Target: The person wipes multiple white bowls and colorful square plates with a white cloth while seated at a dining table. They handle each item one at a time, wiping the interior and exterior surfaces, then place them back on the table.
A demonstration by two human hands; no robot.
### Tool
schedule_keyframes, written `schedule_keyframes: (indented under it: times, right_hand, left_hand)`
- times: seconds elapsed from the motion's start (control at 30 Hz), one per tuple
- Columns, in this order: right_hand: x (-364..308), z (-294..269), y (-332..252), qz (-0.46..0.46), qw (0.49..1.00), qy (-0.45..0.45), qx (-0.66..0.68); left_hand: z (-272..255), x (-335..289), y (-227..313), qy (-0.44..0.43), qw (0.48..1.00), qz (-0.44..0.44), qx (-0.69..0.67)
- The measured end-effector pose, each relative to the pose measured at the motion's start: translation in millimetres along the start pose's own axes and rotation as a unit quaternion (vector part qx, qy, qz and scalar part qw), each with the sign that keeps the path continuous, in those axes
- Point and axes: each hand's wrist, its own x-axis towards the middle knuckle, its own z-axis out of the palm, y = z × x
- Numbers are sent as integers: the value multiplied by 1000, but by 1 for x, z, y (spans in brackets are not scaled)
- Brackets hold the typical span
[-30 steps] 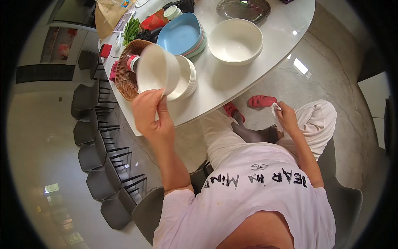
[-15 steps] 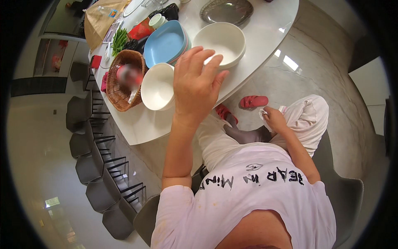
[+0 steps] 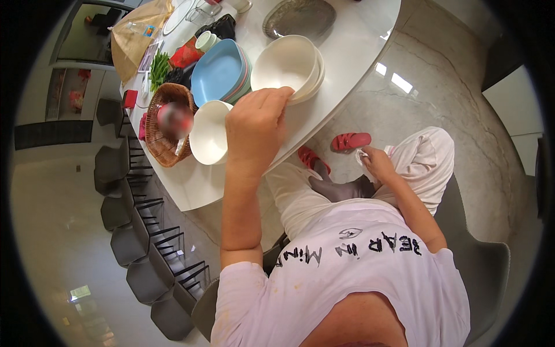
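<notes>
My left hand [image 3: 257, 122] reaches over the table, its thumb and fingers closed on the near rim of the top cream-white bowl [image 3: 282, 62]. That bowl is tilted in a stack of similar bowls. Close by the left wrist stands a separate white bowl [image 3: 207, 137], partly hidden by my hand. A stack of rounded blue and pink dishes [image 3: 217, 70] sits behind it. Over my lap, my right hand [image 3: 380, 165] is closed on a crumpled white cloth or tissue [image 3: 361, 157], mostly covered by the fingers.
A wicker basket [image 3: 155, 136] holding a blurred red item stands left on the white table [image 3: 193, 194]. Farther back are green vegetables [image 3: 158, 70], a black plastic bag [image 3: 219, 26] and a grey glass dish [image 3: 300, 18]. Grey chairs [image 3: 151, 277] line the left; red slippers [image 3: 351, 141] lie below.
My left hand has come down and closed on the rim of the top bowl, which now sits tilted on its stack. My right hand stays over my lap.
</notes>
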Motion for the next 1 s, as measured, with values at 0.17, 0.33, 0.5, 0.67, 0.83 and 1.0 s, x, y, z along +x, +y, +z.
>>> schedule_keyframes:
  times: [0.17,0.33,0.5,0.67,0.83,1.0]
  right_hand:
    - [11,-21,5,100,927,164,321]
    - [-21,-125,-111,-66,825,359,432]
    - [-58,-151,-192,-423,813,401,16]
    - [-29,-139,-192,-310,906,275,85]
    - [-9,-149,-167,-71,844,1,531]
    - [-26,-108,-180,-150,832,232,481]
  left_hand:
    - [-15,-9,20,182,982,13,-54]
    - [-22,-42,73,129,898,-157,-391]
    - [5,-53,96,-3,769,-305,-562]
    - [33,-66,86,-28,842,-233,-485]
    - [34,-79,85,8,774,-248,-583]
    - [55,-79,90,82,549,-403,-727]
